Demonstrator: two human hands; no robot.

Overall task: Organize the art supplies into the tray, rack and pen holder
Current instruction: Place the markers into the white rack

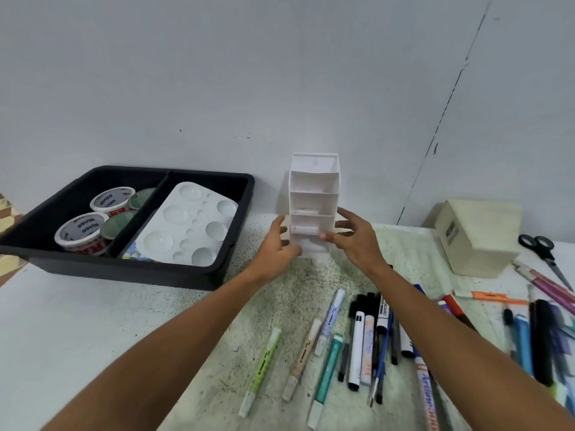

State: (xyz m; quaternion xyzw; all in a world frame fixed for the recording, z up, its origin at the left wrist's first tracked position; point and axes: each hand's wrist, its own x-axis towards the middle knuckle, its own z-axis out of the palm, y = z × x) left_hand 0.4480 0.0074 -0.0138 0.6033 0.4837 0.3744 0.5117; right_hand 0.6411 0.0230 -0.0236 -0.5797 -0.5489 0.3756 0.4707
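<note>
A white tiered rack (313, 194) stands against the wall at the middle of the table, its shelves looking bare. My left hand (275, 247) holds its lower left side and my right hand (351, 236) grips its lower right side, thumb across the front. A black two-part tray (130, 269) sits at the left with paint tubs (82, 233) in one part and a white palette (186, 222) in the other. Several markers and highlighters (361, 340) lie loose in front of me. A cream pen holder (476, 237) lies at the right.
Black scissors (543, 253) lie beside the cream holder at the far right. More pens and pencils (541, 334) are scattered along the right edge. The wall stands directly behind the rack and tray. The table's near left is bare white surface.
</note>
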